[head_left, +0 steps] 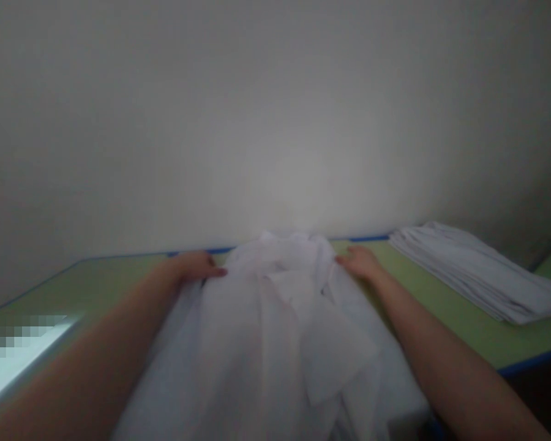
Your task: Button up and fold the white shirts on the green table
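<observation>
A white shirt, thin and loosely creased, lies along a green table with its collar end toward the wall. A front strip runs down its middle, and loose flaps of cloth spread over its right half. My left hand is closed on the shirt's left shoulder edge, with fingertips on the cloth. Across from it, my right hand pinches the right shoulder edge. Both arms stretch forward on either side of the shirt. The picture is dim and blurred, so the exact finger grip is partly unclear.
A folded stack of white cloth lies on the green tabletop to the right. Blue trim borders the table. A pale wall rises directly behind it. A bright strip shows at lower left, partly pixelated.
</observation>
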`<state>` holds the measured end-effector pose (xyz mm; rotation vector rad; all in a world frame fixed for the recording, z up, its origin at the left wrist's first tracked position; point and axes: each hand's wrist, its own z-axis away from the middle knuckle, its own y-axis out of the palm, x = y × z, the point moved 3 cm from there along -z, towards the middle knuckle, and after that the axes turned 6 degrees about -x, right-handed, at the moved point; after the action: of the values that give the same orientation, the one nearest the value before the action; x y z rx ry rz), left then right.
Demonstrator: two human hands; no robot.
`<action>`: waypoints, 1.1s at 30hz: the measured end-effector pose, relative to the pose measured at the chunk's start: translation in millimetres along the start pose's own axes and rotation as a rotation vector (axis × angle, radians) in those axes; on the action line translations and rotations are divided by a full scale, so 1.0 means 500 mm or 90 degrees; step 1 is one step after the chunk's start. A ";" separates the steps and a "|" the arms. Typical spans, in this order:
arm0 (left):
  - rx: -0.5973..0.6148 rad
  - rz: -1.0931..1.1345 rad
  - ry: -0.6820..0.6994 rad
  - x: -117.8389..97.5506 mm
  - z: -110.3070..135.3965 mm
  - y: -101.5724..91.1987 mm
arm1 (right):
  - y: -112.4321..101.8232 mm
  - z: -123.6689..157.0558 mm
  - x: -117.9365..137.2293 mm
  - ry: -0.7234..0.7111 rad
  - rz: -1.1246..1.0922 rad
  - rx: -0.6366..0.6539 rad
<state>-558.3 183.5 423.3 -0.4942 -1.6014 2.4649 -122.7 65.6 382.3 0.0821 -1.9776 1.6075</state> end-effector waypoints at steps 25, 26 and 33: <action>-0.314 -0.030 0.519 -0.447 0.141 -0.021 | 0.030 0.036 0.030 0.076 -0.653 0.264; -0.282 -0.019 0.542 -0.478 0.124 0.006 | 0.027 0.038 0.033 0.085 -0.645 0.256; -0.142 -0.028 0.384 -0.499 -0.027 0.133 | 0.008 0.105 0.037 0.228 -0.649 0.497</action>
<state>-317.9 90.1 404.1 -1.0934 -1.5862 1.8450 -160.1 24.5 382.2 0.8727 -0.6912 1.3985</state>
